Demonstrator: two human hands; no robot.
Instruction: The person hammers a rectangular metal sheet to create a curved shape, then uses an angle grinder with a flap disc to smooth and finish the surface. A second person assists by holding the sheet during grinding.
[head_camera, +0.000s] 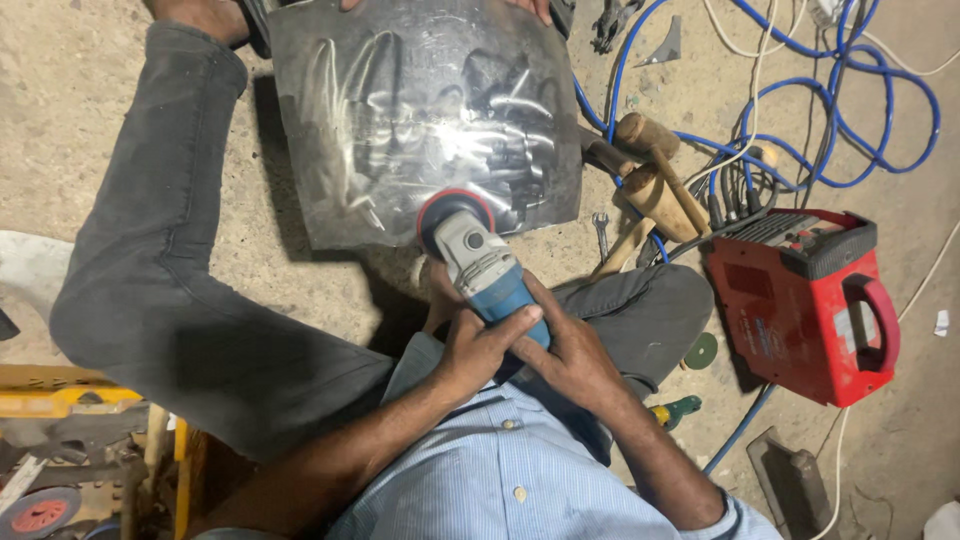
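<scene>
from up here i see both hands wrapped around a blue and grey angle grinder (487, 272). my left hand (478, 350) closes over the rear of the blue body from the left, fingers curled across its top. my right hand (568, 355) grips the same body from the right, fingers folded round it, touching the left hand's fingertips. the grinder's red-rimmed disc (452, 215) sits on the near edge of a shiny metal sheet (420, 110) lying flat on the concrete floor (60, 100); whether the disc is spinning i cannot tell. the sheet lies between my legs, the left leg in dark grey trousers (160, 260) stretched along its left side. to the right of the sheet are two wooden mallets (655, 180), a small spanner (601, 228) and loops of blue cable (850, 110). further right stands a red welding machine (800, 300), well apart from the hands.
</scene>
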